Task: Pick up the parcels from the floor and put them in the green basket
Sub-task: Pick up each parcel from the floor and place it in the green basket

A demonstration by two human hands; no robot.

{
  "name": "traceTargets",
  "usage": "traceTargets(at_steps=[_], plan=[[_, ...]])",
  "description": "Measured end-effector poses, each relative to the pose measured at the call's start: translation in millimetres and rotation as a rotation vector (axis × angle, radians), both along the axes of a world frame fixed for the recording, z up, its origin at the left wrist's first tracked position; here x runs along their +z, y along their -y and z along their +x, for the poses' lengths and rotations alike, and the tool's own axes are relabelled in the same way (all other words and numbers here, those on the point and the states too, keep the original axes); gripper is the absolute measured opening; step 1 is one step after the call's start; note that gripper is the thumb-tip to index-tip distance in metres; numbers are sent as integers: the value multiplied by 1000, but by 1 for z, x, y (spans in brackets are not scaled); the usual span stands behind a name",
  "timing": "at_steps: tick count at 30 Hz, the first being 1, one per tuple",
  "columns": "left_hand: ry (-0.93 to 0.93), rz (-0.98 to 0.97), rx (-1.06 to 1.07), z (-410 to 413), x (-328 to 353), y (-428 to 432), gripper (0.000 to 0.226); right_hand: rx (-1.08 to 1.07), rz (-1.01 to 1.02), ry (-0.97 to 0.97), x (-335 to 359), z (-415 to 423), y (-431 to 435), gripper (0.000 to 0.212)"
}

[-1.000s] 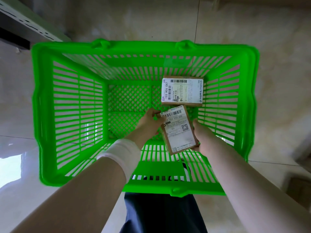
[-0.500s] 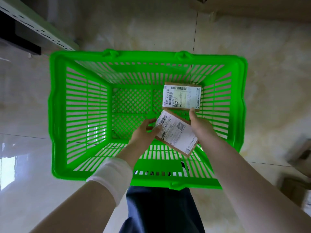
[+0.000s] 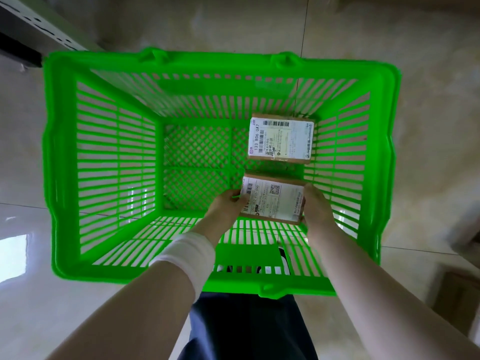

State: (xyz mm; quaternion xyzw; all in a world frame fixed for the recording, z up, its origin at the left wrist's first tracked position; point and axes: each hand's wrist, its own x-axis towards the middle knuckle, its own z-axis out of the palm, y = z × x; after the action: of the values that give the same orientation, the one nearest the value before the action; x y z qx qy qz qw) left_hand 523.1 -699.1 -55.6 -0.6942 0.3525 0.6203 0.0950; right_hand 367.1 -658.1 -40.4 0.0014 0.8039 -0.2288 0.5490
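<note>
The person holds a small cardboard parcel (image 3: 272, 200) low inside the green basket (image 3: 65, 157), near the wall closest to the body. From this view one cannot tell if its underside already touches the mesh bottom or hangs just above it.

Several things could go wrong from here. If both hands let go while the parcel is a little above the bottom, it may drop on one edge and come to rest leaning on the slatted near wall instead of lying flat. If it is pushed forward while it goes down, its far edge may strike the other parcel (image 3: 281, 140), which lies flat at the far right corner, just beyond it with a narrow gap between. That parcel could then shift or be lifted at one side. If one hand lets go before the other, the box may turn and land crooked. The fingers could also catch in the openings of the wall when they are pulled out.

The left hand (image 3: 225, 210) is partly closed: its fingertips press on the left short edge of the held parcel. The right hand (image 3: 315, 207) is curved around the right short edge, the fingers against the side. So the box is squeezed between the two hands, label upward.
</note>
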Motion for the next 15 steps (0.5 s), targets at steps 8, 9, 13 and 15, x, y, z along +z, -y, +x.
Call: traceTargets(at_steps=[8,9,13,15], plan=[[-19,82,52,-9,-15,-1,38,72,46,-52,-27,-3,6,44],[-23,91,56,-9,-15,-2,38,69,38,-50,-29,-2,5,41],[-31,103,24,-9,-14,-4,39,67,16,-63,-33,0,4,43],[-30,104,4,-9,-14,-4,40,97,26,-79,-31,1,4,50]])
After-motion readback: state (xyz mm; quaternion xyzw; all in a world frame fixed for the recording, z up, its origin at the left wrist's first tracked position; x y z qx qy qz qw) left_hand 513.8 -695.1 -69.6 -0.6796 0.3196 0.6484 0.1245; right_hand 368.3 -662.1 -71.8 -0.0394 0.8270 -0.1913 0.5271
